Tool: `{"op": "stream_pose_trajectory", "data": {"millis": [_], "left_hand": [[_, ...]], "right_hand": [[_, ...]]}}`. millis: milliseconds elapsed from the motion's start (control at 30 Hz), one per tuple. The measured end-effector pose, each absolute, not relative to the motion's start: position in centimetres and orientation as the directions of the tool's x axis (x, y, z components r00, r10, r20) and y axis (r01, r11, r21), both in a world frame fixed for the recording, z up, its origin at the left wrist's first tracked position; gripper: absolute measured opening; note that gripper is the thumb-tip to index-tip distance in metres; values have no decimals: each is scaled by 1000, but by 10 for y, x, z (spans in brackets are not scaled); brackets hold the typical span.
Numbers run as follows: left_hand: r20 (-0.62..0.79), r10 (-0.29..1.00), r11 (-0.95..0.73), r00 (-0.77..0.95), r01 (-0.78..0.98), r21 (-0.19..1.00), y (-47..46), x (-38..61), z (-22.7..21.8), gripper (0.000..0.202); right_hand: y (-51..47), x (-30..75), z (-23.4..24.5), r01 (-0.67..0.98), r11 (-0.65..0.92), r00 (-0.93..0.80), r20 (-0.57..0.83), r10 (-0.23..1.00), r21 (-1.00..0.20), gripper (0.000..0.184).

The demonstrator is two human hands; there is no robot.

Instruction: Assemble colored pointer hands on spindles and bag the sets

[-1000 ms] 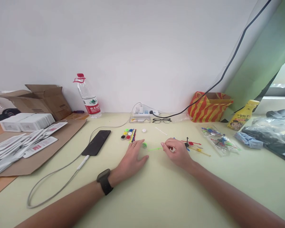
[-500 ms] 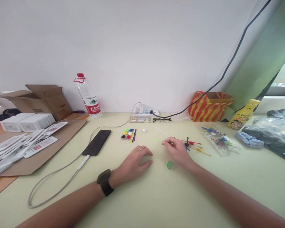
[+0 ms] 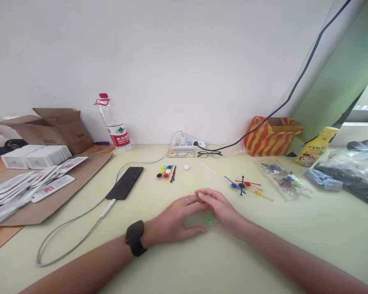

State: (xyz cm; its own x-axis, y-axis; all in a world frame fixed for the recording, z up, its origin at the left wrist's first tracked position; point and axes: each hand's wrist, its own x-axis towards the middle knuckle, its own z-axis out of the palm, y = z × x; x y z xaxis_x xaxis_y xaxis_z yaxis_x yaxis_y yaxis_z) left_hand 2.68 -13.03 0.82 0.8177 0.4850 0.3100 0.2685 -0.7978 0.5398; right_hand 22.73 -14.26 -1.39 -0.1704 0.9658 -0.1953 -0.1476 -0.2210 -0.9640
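My left hand (image 3: 178, 216), with a ring and a black watch (image 3: 135, 237) on the wrist, rests on the pale table with fingers stretched toward my right hand (image 3: 221, 210). The fingertips of both hands meet. A small green disc (image 3: 208, 219) lies on the table between them, just above my left thumb. My right hand's fingers are pinched on a thin green stick whose tip (image 3: 192, 188) pokes out beyond the fingertips. Behind the hands lie a cluster of coloured discs (image 3: 164, 173) with coloured sticks beside it, and a white disc (image 3: 186, 167).
Joined coloured sticks and discs (image 3: 242, 184) and a clear bag of parts (image 3: 282, 177) lie right. A black phone (image 3: 124, 183) on a cable lies left, by leaflets (image 3: 24, 185) and a cardboard box (image 3: 57, 126). Water bottle (image 3: 112, 122), power strip (image 3: 185, 145), glasses (image 3: 208, 154) and striped bag (image 3: 271, 136) line the wall.
Both hands drew toward me and came together, fingertips now touching. The green disc left my left hand, rolled right, and now lies between the hands. My right hand kept the green stick.
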Motion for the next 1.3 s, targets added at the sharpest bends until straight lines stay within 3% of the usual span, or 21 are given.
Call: {"op": "stream_pose_trajectory", "data": {"millis": [100,233,333,400,500,667,767,1033,1300], "left_hand": [[338,442,-845,831,259,468,-134,31,6,46],[346,375,-885,860,221,409,-138,35,3,21],[315,409,-843,857,222,491,-140,34,1,18],[273,511,-763,815,283,582,-138,33,0,18],[181,703,-550,687,365,751,-132,32,-2,24],[44,877,-185,479,251,950,-112,29,-3,36],[-19,895,-62,447,165,984,-104,26,-1,37],[-33,850,49,526,-15,999,-105,24,-3,40],[-7,839,0,544,13,1000,-106,24,0,35]], "right_hand": [[-144,225,-15,-227,-259,-209,-212,955,-939,41],[-138,229,-16,-193,-193,-171,-161,972,-962,40],[-133,232,-16,-147,-82,-112,-66,992,-986,34],[-131,235,-15,-136,-46,-82,-35,996,-990,32],[-129,240,-13,-162,-12,-56,-4,998,-987,34],[-127,247,-3,-155,61,34,56,998,-986,37],[-129,248,3,-102,99,63,93,994,-990,36],[-134,243,-4,30,259,-28,258,966,-965,31],[-134,242,-8,67,373,-139,362,922,-925,18]]}}
